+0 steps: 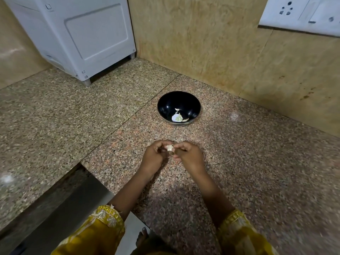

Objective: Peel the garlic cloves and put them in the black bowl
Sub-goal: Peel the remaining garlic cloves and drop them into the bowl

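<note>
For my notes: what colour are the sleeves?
The sleeves are mustard yellow, with pale embroidery; head view.

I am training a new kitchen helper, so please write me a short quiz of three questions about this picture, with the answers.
1. True or false: the glossy black round bowl stands on the speckled granite counter, beyond both hands.
2. What do the left hand and the right hand pinch between them? A) a red tomato B) a pale garlic clove C) a green chilli
3. Fill in: the pale garlic pieces lie ___ the bowl.
Key: 1 true; 2 B; 3 inside.
</note>
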